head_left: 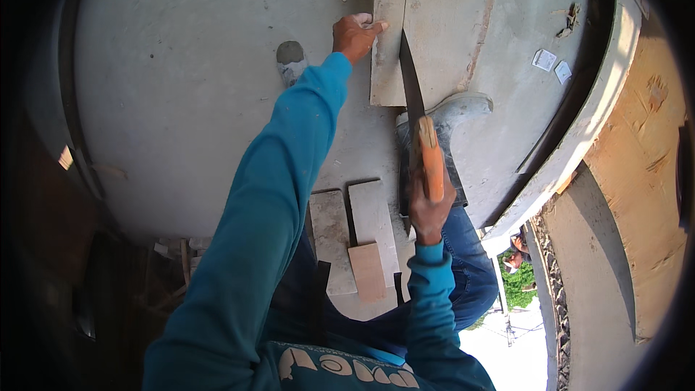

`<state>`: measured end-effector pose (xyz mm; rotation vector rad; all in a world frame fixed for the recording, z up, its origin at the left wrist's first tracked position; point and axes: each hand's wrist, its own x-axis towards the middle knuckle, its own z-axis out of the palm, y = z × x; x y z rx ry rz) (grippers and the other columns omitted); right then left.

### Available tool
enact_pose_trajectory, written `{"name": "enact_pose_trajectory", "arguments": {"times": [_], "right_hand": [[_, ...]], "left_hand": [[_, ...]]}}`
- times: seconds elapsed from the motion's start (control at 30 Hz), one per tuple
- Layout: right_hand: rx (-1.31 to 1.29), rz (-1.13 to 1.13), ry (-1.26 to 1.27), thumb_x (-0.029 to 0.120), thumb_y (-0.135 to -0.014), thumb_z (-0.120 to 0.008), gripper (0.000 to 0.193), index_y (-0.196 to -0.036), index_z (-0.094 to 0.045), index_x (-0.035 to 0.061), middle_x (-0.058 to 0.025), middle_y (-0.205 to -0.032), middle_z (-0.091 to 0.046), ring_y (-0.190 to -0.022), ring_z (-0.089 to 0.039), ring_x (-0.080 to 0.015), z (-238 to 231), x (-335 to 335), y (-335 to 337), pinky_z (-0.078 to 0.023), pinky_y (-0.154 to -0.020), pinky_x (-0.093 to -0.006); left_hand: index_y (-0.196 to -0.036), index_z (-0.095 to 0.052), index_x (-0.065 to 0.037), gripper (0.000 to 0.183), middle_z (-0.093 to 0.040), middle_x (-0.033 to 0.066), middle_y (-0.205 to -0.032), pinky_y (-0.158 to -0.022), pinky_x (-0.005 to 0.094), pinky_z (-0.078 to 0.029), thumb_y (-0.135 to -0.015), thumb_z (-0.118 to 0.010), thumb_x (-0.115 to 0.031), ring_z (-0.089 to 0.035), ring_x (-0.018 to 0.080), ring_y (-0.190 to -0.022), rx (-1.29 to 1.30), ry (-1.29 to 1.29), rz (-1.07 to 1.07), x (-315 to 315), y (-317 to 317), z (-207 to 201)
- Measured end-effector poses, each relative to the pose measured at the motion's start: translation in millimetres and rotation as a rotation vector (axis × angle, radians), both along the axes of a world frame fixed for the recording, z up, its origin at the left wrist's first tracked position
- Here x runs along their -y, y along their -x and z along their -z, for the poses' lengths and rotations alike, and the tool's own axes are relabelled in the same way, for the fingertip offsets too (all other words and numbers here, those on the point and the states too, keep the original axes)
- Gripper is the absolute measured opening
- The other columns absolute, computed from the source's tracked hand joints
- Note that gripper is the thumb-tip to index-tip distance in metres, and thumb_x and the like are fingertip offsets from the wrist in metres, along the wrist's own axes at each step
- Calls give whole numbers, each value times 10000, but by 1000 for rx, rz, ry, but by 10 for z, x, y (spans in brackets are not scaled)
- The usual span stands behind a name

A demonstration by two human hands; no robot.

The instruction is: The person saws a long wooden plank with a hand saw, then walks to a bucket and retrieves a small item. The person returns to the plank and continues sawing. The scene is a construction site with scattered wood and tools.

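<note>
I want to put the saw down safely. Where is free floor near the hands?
Bare concrete lies left of the left hand and the teal sleeve. It is crowded around the board, the saw, the boot and the offcuts below.

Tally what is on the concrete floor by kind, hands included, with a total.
Hands: 2, left hand pressing the long board, right hand gripping the saw
Saws: 1
Long boards: 1
Short offcut boards near the legs: 3
Rubber boots: 2
Total: 9
</note>
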<state>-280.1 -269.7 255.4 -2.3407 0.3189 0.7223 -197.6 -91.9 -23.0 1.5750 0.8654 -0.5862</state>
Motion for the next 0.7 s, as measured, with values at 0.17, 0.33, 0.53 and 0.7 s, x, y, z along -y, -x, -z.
{"name": "enact_pose_trajectory", "arguments": {"times": [0.17, 0.33, 0.53, 0.7], "right_hand": [[156, 11, -52, 78, -855, -611, 361, -1197, -619, -37, -239, -876, -686, -771, -672, -435, 1226, -219, -525, -530, -684, -444], [115, -140, 7, -3, -899, -553, 456, -1355, -551, -14, -251, -1226, -653, -1121, -665, -376, -151, -79, 21, -528, -925, -397], [-96, 22, -57, -5, -941, -507, 402, -1338, -552, -44, -227, -1237, -662, -1145, -666, -315, -662, 42, 163, -529, -932, -380], [168, 43, -82, 80, -832, -606, 293, -1094, -639, -47, -256, -858, -675, -769, -656, -449, 1342, -415, -771, -528, -696, -446]], "left_hand": [[-1194, -668, 60, 582, -719, 175, -1077, -812, 313, -596, -813, -808, -358, -711, 223, -939, 27, 39, 38, -36, -126, 23], [-1175, -674, 59, 531, -717, 168, -1092, -822, 312, -596, -818, -816, -308, -707, 205, -955, 2, 35, -31, -126, -240, 305], [-1155, -697, 34, 527, -735, 153, -1046, -789, 316, -568, -809, -811, -347, -708, 204, -910, 6, 1, -42, -74, -68, -16], [-1173, -689, 38, 549, -734, 156, -1041, -762, 319, -567, -809, -811, -355, -706, 205, -899, 4, 2, 47, -87, -284, 80]]}}
